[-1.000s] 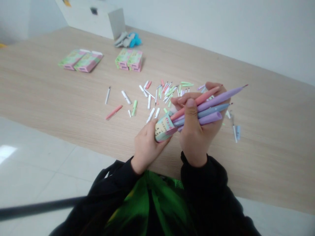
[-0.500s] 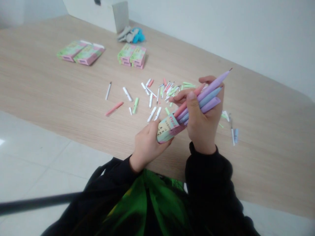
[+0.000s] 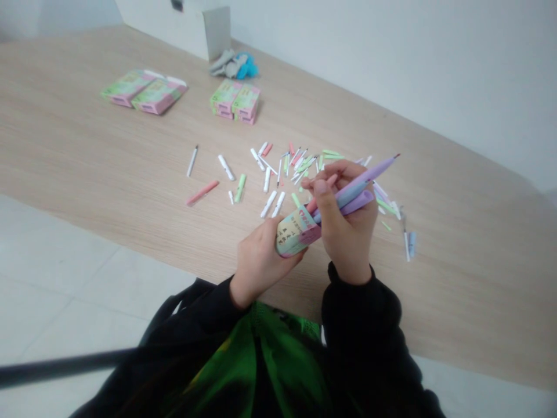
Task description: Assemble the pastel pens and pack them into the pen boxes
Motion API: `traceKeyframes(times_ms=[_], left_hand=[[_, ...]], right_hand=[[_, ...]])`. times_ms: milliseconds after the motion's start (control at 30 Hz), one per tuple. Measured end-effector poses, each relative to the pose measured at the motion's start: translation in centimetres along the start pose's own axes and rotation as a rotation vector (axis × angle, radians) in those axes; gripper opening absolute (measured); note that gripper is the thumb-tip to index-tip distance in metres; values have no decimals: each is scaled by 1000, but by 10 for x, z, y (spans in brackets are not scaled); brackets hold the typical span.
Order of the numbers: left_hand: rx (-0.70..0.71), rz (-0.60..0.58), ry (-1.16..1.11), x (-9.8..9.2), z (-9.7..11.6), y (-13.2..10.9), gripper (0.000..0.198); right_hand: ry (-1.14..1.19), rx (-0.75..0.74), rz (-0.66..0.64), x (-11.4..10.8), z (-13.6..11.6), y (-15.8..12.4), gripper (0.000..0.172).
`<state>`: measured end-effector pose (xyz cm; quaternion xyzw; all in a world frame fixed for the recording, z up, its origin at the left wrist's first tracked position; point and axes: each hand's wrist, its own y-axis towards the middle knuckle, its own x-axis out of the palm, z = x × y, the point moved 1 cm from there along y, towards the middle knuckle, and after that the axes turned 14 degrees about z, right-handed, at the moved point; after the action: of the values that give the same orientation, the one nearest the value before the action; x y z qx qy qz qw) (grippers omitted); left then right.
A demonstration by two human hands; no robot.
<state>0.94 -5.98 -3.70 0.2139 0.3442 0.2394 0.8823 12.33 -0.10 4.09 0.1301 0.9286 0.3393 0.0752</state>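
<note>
My left hand [image 3: 261, 261] grips a small pastel green-and-pink printed cardboard box [image 3: 296, 233] from below. My right hand [image 3: 346, 226] holds a bundle of pastel pens close to the box's open end, with their lower ends hidden in or behind it. The bundle includes a lilac pen [image 3: 369, 177], a blue pen [image 3: 350, 194], a purple pen [image 3: 359, 203] and a pink pen [image 3: 316, 203]. Loose white, green and pink pen parts [image 3: 278, 174] lie scattered on the table just beyond my hands.
Two pairs of similar boxes [image 3: 143, 92] [image 3: 235, 101] lie farther along the light wood table [image 3: 87, 128]. Grey and blue gloves [image 3: 235, 65] lie by a white box [image 3: 174, 23] at the back. More pen parts [image 3: 407, 244] lie to the right.
The pens now stick out less beyond my right hand and sit lower and flatter. The box stays in my left hand, and the view has shifted slightly.
</note>
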Motion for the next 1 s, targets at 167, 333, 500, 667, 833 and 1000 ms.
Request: traceKeyframes(times_ms=[167, 333, 500, 667, 833, 1000], left_hand=[[-13, -3, -20, 1, 0, 0, 53], [-29, -14, -17, 2, -1, -2, 53], [-55, 20, -17, 2, -1, -1, 56], [-52, 21, -30, 2, -1, -1, 56], [-13, 157, -174, 1, -5, -3, 58], [6, 128, -237, 2, -9, -6, 61]], right_hand=[[-52, -35, 25, -1, -7, -6, 37], [-39, -118, 41, -4, -12, -2, 35], [-107, -178, 37, -9, -14, 2, 21], [-192, -194, 0, -12, -17, 0, 18], [-162, -179, 25, -17, -16, 0, 32], [-189, -92, -84, -19, -19, 2, 31]])
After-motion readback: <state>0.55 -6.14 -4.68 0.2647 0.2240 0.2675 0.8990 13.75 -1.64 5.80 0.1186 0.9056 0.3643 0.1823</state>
